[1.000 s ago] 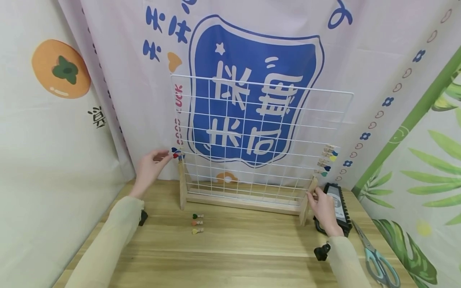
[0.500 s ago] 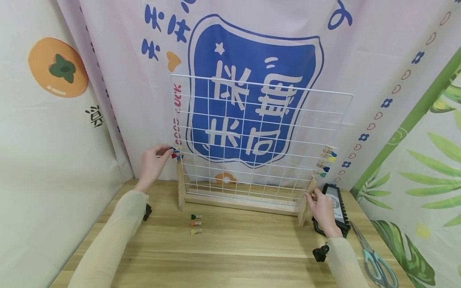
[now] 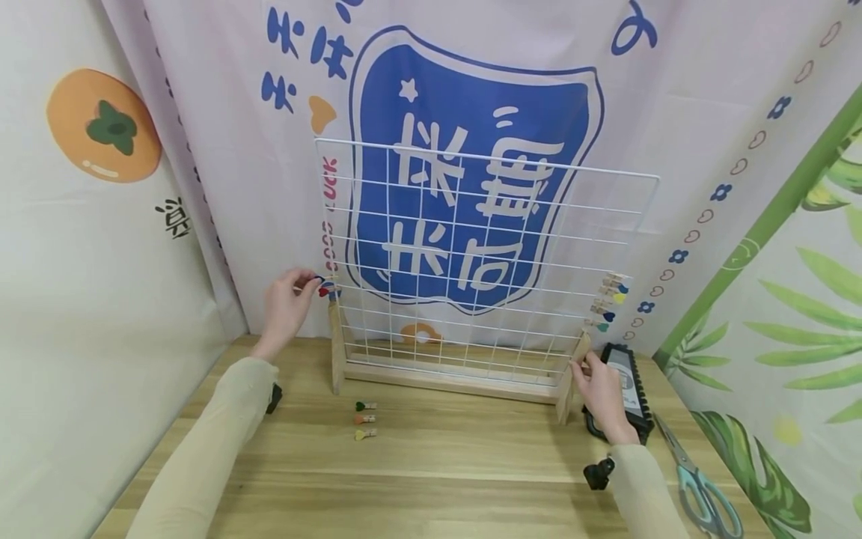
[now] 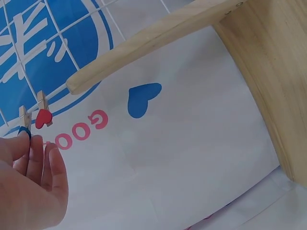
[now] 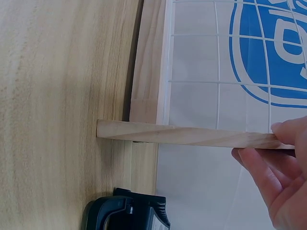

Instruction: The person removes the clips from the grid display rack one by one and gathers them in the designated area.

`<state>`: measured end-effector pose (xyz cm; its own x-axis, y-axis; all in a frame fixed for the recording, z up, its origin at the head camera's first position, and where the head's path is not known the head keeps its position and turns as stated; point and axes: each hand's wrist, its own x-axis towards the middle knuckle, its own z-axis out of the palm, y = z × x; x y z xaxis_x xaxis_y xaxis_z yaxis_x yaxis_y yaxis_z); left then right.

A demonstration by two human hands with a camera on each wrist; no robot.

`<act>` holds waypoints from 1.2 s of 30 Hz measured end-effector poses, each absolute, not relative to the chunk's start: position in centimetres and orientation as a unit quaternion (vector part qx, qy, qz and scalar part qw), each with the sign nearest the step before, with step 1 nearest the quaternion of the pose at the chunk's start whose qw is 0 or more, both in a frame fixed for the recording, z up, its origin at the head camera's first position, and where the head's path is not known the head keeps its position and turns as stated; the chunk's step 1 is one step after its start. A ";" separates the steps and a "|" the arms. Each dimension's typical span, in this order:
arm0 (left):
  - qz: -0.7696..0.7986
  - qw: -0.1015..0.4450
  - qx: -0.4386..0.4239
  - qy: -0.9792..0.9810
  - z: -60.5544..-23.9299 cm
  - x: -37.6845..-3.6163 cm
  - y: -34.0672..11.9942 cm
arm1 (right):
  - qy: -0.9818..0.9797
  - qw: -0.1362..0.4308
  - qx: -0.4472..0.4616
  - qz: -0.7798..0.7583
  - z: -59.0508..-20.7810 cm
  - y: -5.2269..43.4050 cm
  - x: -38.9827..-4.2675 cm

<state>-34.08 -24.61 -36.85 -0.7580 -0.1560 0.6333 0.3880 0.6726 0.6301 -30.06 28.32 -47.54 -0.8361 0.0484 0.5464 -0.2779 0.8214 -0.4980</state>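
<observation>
My left hand (image 3: 286, 305) has edged up along the left rim of the wire grid (image 3: 471, 247), and its fingertips (image 4: 24, 141) now pinch the blue-heart peg (image 3: 324, 282) just above the red-heart peg (image 4: 44, 116). A second ago they were only reaching toward that pair.

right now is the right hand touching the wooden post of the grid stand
Touching. In the right wrist view the right hand has its fingers curled round the wooden post, with no gap.
</observation>
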 end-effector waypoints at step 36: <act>-0.378 0.248 -0.102 -0.886 -46.6 -25.9 -22.1 | -0.915 0.277 0.063 0.286 -47.2 28.0 -29.9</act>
